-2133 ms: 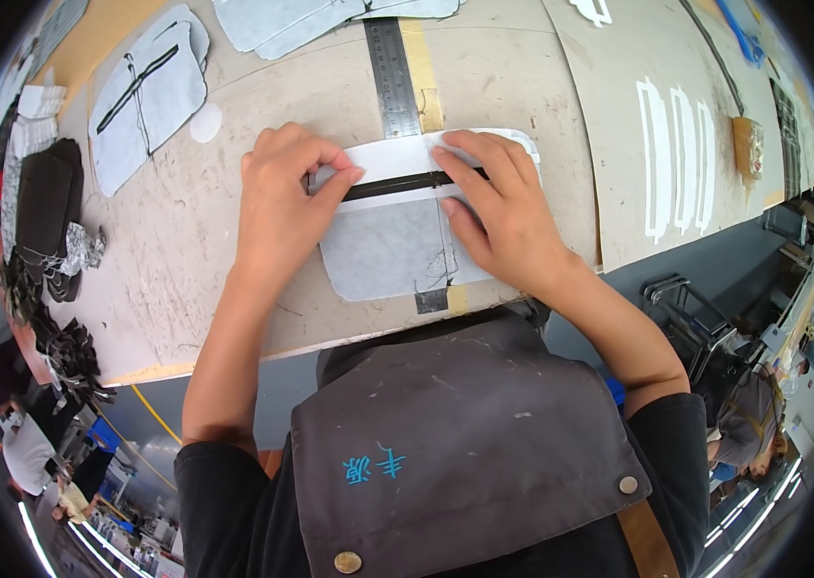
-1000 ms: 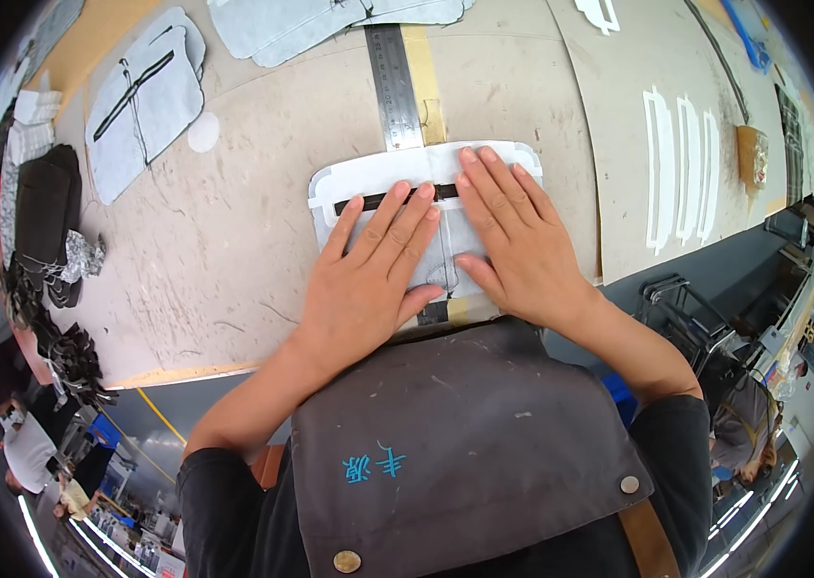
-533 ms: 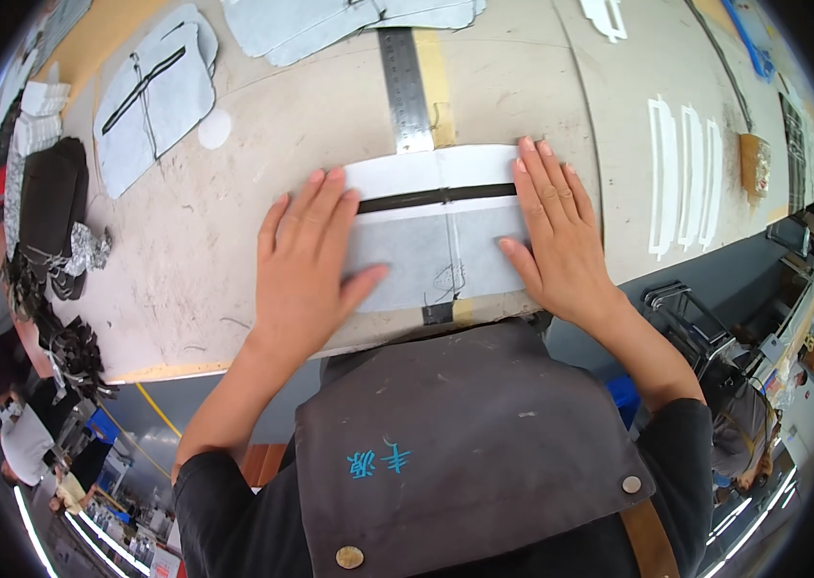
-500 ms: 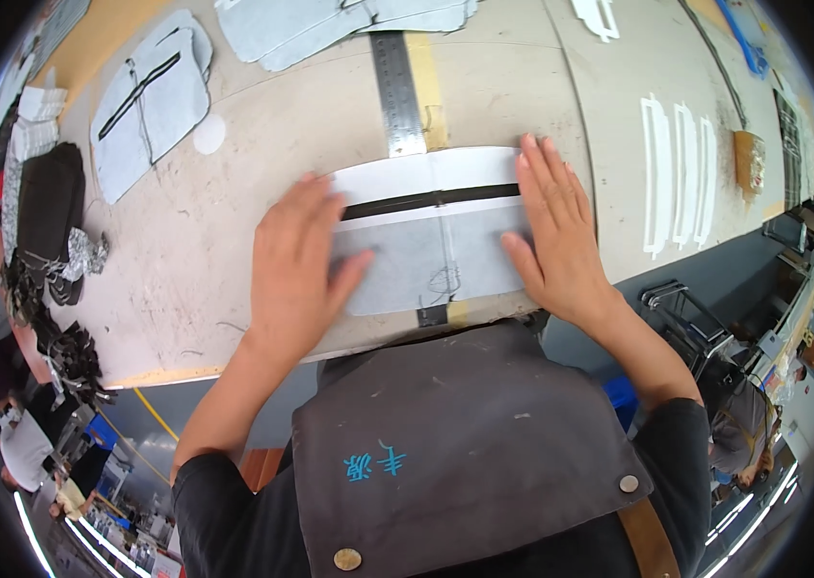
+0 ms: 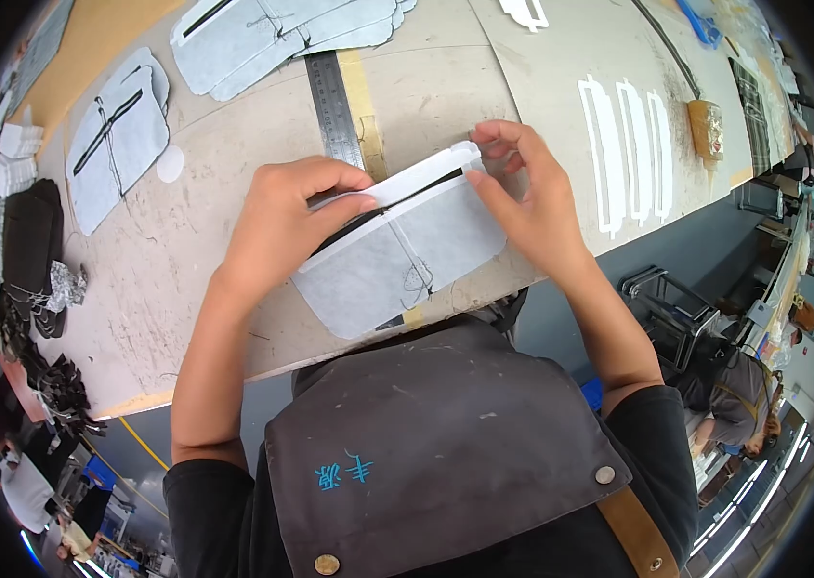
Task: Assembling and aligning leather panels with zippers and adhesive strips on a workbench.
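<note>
Turned since earlier: grey round-cornered fabric-like panel, at beige tabletop's near side, long axis near-left to far-right; left hand pinching far edge; right hand, thumb and fingers parted, at far-right corner.

Fingers pinching grey panel, ruler beyond

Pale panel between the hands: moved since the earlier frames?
Yes: against the metal ruler, the pale panel has turned counterclockwise, its right end swung up in the picture.
</note>
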Available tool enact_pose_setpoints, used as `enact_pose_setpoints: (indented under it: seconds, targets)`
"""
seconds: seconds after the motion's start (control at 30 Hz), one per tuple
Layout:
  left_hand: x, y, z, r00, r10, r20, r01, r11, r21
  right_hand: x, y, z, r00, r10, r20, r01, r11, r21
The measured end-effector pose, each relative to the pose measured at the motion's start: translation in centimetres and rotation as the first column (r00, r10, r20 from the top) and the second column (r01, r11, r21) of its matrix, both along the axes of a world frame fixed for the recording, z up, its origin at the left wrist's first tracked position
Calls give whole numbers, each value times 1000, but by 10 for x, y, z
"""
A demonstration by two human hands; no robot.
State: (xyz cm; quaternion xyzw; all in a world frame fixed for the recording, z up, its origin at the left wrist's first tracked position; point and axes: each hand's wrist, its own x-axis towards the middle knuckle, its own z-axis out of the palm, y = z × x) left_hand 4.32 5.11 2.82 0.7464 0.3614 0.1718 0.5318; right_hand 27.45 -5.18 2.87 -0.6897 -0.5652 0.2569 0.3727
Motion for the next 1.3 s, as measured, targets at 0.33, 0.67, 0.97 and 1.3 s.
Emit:
enact_pose_setpoints:
  seconds: [0.33, 0.67, 0.97, 1.3]
  targets:
    - [-15, 27, 9, 998, -3, -64, -11, 977, -211, -17, 3, 29, 751, -174, -637, -25, 956, -291]
    - [-13, 36, 3, 993, -48, -104, 15, 954, -301, -26, -2, 27, 768, -164, -619, 33, 975, -218]
    - [-24, 29, 9, 989, -25, -147, -20, 955, -296, -22, -3, 7, 861, -175, -477, 130, 984, -125]
    - [-58, -10, 2, 910, 412, 55, -314, 769, -557, -2, 0, -7, 819, -317, -479, 255, 948, -190]
